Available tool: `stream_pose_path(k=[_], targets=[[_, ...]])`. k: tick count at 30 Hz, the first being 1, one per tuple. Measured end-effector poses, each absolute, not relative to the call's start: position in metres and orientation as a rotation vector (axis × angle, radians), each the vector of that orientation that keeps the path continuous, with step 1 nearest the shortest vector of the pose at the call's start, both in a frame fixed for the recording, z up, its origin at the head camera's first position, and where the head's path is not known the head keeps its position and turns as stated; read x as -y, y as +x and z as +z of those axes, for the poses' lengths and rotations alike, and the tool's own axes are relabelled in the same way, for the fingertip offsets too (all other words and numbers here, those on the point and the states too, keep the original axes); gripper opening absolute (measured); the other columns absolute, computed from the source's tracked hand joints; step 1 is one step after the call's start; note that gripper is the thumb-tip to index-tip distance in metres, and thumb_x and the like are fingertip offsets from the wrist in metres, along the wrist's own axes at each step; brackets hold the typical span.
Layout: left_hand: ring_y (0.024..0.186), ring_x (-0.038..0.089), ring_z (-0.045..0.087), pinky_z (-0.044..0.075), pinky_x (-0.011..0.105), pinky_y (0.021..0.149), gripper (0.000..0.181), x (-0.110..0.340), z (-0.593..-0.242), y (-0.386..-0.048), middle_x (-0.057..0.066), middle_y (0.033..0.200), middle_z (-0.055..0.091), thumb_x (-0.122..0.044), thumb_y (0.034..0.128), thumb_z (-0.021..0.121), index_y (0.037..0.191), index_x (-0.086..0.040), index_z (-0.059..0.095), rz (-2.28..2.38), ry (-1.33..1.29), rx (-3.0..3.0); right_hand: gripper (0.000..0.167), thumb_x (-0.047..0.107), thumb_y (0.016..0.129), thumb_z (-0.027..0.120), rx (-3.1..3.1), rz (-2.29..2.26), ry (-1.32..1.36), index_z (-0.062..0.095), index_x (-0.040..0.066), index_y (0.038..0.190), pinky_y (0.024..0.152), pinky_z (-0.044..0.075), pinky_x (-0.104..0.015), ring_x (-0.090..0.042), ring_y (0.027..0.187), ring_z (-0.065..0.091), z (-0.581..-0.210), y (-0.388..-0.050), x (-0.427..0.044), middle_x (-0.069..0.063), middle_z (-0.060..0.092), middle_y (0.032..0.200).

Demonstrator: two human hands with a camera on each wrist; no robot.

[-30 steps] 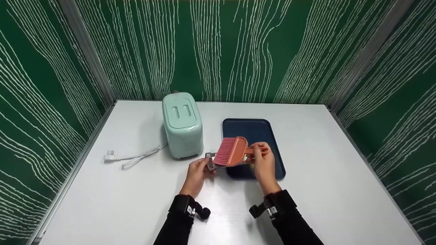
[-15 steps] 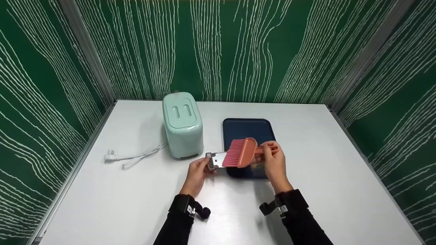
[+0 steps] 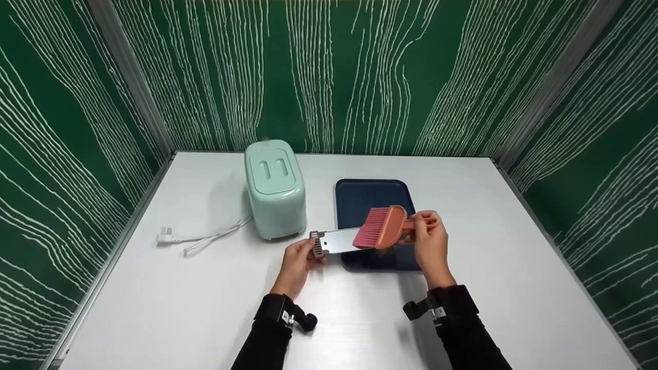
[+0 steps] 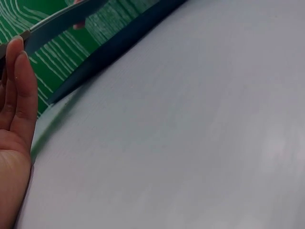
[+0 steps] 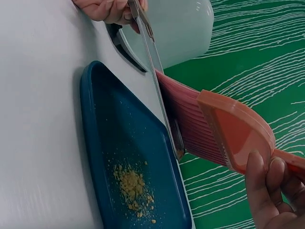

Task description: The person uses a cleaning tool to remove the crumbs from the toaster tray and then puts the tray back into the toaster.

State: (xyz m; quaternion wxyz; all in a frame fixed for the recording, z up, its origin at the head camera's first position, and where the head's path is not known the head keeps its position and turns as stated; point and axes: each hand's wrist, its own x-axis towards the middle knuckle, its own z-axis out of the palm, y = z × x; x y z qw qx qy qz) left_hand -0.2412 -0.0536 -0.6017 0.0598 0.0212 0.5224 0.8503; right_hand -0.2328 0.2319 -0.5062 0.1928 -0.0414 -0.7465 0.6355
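My left hand [image 3: 295, 264] grips the grey slotted end of a flat metal crumb tray [image 3: 339, 241], held above the white table. My right hand [image 3: 432, 249] pinches the handle of an orange brush [image 3: 395, 226]. Its pink bristles touch the crumb tray's surface and hide the far end in the head view. Beneath lies a dark blue tray [image 3: 360, 194]. In the right wrist view, yellowish crumbs [image 5: 131, 183] lie scattered in that blue tray. The left wrist view catches only part of the left hand [image 4: 19, 100] and the underside of the crumb tray [image 4: 62, 28].
A mint-green toaster-like appliance [image 3: 277, 205] with two oblong recesses on top stands left of the blue tray. Its white cord [image 3: 213, 239] and plug [image 3: 165, 236] lie to the left on the table [image 3: 195, 303]. Green walls with white lines enclose the back and sides.
The right hand has drawn the brush rightward along the crumb tray, from near the slotted end toward the far end, baring more metal. The left hand stays nearly still.
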Motion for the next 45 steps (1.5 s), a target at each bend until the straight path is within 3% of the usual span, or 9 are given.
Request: stream_pose_path(k=[23, 32, 41, 45], targets=[[0.069, 0.015, 0.067, 0.061, 0.028, 0.071, 0.028, 0.053, -0.600, -0.242, 0.007, 0.091, 0.072, -0.008, 0.1123, 0.049, 0.121, 0.015, 0.062, 2.602, 0.008, -1.553, 0.019, 0.009, 0.112, 0.041, 2.054, 1.747, -0.299, 0.057, -0.002, 0.112, 0.055, 0.061, -0.026, -0.007, 0.053, 0.063, -0.502, -0.236, -0.253, 0.001, 0.070, 0.073], [0.070, 0.015, 0.069, 0.062, 0.029, 0.074, 0.029, 0.052, -0.600, -0.242, 0.008, 0.091, 0.073, -0.009, 0.1123, 0.048, 0.122, 0.014, 0.063, 2.596, 0.001, -1.560, 0.018, 0.008, 0.111, 0.042, 2.084, 1.696, -0.260, 0.057, -0.002, 0.108, 0.053, 0.062, -0.029, -0.008, 0.052, 0.062, -0.498, -0.230, -0.255, -0.006, 0.070, 0.078], [0.068, 0.016, 0.068, 0.062, 0.029, 0.071, 0.029, 0.052, -0.601, -0.242, 0.009, 0.091, 0.073, -0.008, 0.1117, 0.049, 0.121, 0.017, 0.063, 2.606, 0.030, -1.583, 0.023, 0.012, 0.113, 0.043, 2.107, 1.597, -0.116, 0.058, -0.006, 0.112, 0.059, 0.063, -0.028, -0.007, 0.063, 0.069, -0.502, -0.226, -0.257, -0.025, 0.071, 0.094], [0.069, 0.016, 0.068, 0.062, 0.030, 0.071, 0.029, 0.052, -0.602, -0.242, 0.009, 0.090, 0.072, -0.009, 0.1118, 0.050, 0.120, 0.015, 0.064, 2.598, 0.036, -1.588, 0.023, 0.011, 0.114, 0.043, 2.095, 1.598, -0.119, 0.057, -0.007, 0.113, 0.060, 0.063, -0.026, -0.006, 0.066, 0.069, -0.506, -0.227, -0.258, -0.027, 0.070, 0.096]])
